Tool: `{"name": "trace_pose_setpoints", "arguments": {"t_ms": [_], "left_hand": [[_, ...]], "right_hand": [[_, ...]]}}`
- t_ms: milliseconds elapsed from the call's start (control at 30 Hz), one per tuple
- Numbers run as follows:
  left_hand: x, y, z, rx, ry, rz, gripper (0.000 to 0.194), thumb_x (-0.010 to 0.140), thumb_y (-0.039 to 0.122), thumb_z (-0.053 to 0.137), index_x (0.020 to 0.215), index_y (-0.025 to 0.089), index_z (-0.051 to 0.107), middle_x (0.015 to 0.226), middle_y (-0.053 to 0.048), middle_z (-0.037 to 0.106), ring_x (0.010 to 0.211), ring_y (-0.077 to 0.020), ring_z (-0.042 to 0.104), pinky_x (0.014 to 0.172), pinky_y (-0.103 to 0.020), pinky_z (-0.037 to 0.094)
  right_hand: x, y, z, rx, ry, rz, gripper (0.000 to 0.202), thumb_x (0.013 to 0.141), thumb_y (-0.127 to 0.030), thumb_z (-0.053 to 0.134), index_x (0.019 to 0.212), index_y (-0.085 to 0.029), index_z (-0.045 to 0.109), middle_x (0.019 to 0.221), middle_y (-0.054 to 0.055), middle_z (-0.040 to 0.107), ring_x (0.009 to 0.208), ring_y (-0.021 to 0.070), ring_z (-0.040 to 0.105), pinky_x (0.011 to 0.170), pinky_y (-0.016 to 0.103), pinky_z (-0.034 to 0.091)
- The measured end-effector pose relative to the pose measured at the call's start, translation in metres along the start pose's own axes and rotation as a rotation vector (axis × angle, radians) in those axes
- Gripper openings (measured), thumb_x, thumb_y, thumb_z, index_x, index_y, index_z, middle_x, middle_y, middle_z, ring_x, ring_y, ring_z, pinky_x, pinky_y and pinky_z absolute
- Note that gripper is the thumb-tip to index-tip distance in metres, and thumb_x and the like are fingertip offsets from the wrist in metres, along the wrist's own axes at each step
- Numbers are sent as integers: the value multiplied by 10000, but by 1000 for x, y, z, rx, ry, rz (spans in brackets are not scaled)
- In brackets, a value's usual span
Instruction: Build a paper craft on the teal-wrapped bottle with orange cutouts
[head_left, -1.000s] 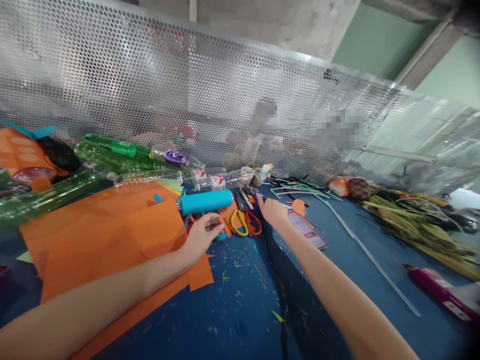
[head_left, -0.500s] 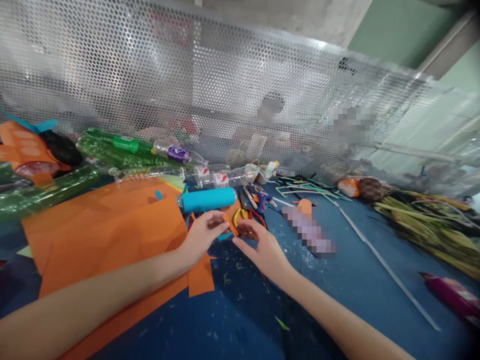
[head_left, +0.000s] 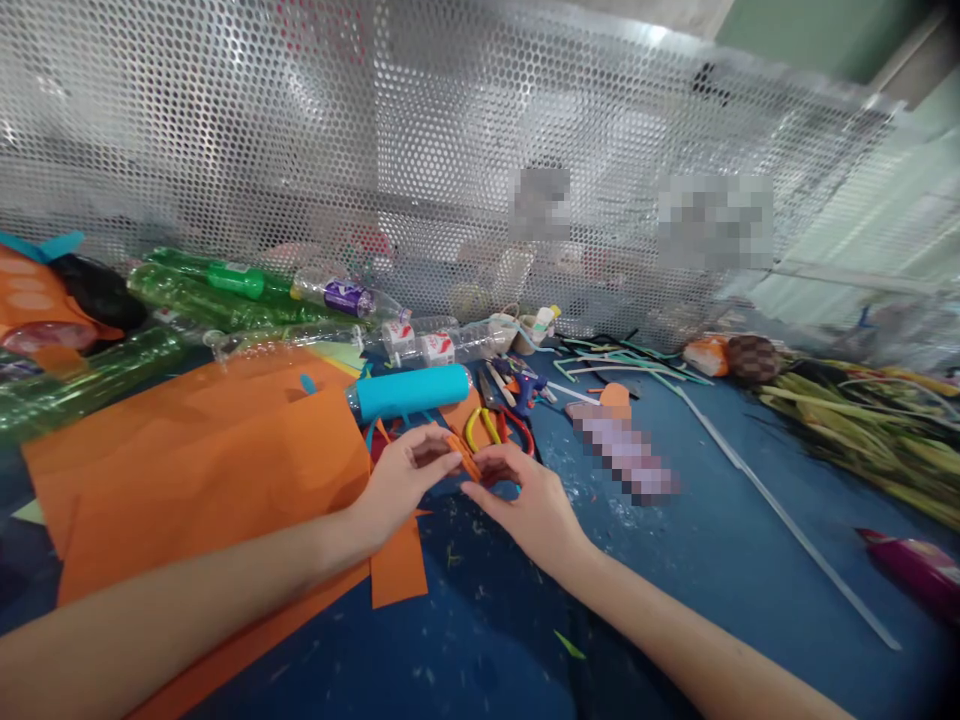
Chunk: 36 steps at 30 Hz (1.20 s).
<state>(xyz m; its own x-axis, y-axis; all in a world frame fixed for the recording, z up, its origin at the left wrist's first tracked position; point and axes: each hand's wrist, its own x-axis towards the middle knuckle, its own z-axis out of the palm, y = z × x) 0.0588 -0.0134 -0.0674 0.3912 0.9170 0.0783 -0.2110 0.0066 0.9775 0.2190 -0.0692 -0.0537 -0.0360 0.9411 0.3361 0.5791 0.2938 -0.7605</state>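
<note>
Paper strip [head_left: 466, 459], small and orange: between the two hands, near the middle of the scene, over the blue tabletop [head_left: 480, 650]. Left hand [head_left: 401, 482]: pinching the strip between thumb and fingertips. Right hand [head_left: 538, 508]: fingers curved toward the strip's right end, thumb spread below; cannot tell whether grasping it or only touching.

Just beyond the hands: yellow-handled tool [head_left: 482, 428] and red-handled tool [head_left: 519, 432], close together and partly hidden. Slightly farther and to the left: blue-wrapped bottle [head_left: 409, 392], lying on its side. Slightly farther and to the right: blue glue gun [head_left: 529, 390].

To the left: large orange sheets [head_left: 225, 470], overlapping, spread flat. Along the far side: clear bottles [head_left: 439, 348] with red-and-white labels, purple-labelled bottle [head_left: 349, 297], then green bottles [head_left: 236, 280] farther left, all lying down before a perforated metal screen [head_left: 435, 120].

To the right: orange paper disc [head_left: 615, 400], just beside a pixelated patch; long pale strip [head_left: 795, 550], slanting from far to near; far right, dry leaves [head_left: 862, 430], bundled; nearer, magenta object [head_left: 916, 573], partly blurred.
</note>
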Motion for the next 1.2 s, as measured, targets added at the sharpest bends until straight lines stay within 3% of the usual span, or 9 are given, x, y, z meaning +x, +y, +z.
{"name": "trace_pose_setpoints", "arguments": {"t_ms": [533, 933, 1200], "left_hand": [[-1, 4, 2, -33, 2, -31, 247, 661, 280, 721, 842, 172, 592, 738, 9, 641, 706, -142, 617, 706, -279, 514], [-2, 7, 3, 36, -21, 8, 140, 683, 279, 701, 742, 174, 629, 737, 2, 651, 701, -144, 615, 715, -273, 503], [-3, 8, 2, 23, -64, 59, 154, 701, 282, 693, 801, 178, 640, 779, -6, 658, 731, -144, 622, 733, -269, 507]], "right_hand": [[-1, 0, 1, -91, 62, -118, 94, 781, -160, 581, 857, -214, 591, 777, -5, 648, 687, 135, 615, 677, 257, 508], [-1, -2, -1, -122, 76, -157, 89, 801, -178, 533, 847, -225, 592, 779, 6, 651, 684, 146, 607, 680, 273, 501], [-2, -4, -3, -92, 69, -150, 47, 798, -210, 583, 843, -221, 578, 787, 4, 641, 710, 147, 610, 684, 265, 496]]}}
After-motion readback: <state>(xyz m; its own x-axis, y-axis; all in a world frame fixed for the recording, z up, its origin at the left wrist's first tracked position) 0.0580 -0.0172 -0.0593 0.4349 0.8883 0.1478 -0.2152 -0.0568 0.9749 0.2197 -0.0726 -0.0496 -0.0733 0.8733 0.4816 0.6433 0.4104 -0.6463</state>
